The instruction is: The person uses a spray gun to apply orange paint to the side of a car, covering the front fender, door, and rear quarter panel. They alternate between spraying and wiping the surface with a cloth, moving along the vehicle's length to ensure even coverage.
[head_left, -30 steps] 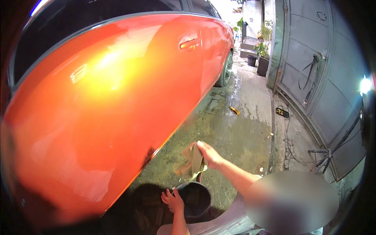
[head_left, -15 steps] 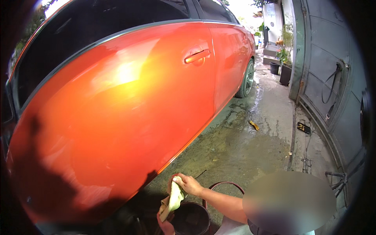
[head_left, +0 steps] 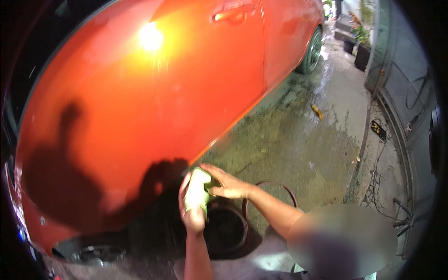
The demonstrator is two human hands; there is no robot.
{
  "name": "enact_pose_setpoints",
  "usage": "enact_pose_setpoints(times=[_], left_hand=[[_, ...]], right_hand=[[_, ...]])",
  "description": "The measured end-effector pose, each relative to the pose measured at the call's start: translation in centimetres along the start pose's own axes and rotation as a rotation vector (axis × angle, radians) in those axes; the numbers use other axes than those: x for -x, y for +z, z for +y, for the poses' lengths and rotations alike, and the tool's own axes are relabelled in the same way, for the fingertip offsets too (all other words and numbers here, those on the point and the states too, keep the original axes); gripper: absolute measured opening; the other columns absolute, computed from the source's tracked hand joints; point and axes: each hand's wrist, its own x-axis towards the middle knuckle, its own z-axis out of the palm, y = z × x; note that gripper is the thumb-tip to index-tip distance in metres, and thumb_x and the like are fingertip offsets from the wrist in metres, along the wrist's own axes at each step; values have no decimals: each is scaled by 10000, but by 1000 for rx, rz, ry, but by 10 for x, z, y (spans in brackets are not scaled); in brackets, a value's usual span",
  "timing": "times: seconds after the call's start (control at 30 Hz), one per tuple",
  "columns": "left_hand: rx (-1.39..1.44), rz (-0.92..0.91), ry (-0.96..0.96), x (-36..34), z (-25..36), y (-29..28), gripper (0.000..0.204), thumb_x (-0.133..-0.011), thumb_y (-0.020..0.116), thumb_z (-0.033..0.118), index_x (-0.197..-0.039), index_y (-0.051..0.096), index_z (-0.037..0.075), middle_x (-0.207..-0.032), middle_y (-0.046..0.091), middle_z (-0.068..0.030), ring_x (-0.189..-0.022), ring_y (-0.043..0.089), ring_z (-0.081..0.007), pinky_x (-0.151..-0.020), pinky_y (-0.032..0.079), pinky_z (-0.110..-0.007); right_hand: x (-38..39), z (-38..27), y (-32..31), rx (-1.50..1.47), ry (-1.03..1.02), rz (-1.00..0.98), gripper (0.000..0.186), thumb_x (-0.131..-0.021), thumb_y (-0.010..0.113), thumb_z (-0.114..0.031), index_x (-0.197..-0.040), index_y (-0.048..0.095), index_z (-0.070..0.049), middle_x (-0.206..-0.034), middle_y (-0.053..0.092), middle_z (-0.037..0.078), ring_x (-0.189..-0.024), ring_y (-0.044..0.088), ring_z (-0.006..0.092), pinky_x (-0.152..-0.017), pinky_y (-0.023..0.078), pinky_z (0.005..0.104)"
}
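Note:
My left hand (head_left: 193,215) and my right hand (head_left: 227,185) are closed around a bunched pale yellow-green cloth (head_left: 198,187), one on either side of it. The cloth is over a dark round bucket (head_left: 226,242), whose inside is mostly in shadow. Just right of the bucket a thin maroon loop (head_left: 294,199) shows; I cannot tell what it belongs to. Close in front of my hands is the lower edge of an orange-red car door (head_left: 219,84), with shadows falling across it.
The car's rear wheel (head_left: 311,51) stands on wet concrete (head_left: 298,135). At right are a grey metal gate (head_left: 401,88), dark planters (head_left: 362,56), a yellow scrap (head_left: 317,112), a small black object (head_left: 379,130), loose cables (head_left: 373,182) and dark metal legs (head_left: 401,214).
My left hand, empty and spread over the bucket a second ago, has come up onto the cloth. My right hand has brought the cloth leftward, and both now squeeze it. The camera view has shifted.

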Motion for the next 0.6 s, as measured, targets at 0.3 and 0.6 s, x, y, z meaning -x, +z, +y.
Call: enact_pose_setpoints(times=[0.3,0.6], left_hand=[[439,76,-196,21,11,4,675,-1074,508,307,-1617,290,-31,-1564,486,-231,-1453,492,-354,-1228,378,-519],[-345,270,-970,140,-58,-131,493,-1038,611,146,-1507,527,18,-1413,646,-135,-1274,614,-196,-1055,498,-361]], right_hand=[[9,60,-6,-538,411,132,441,-923,683,-42,-1355,613,9,-1202,731,96,-1096,663,151,-951,544,322],[12,62,-28,-124,333,139,475,-860,610,73,-1323,642,-28,-1168,733,148,-1119,700,276,-966,528,380]])
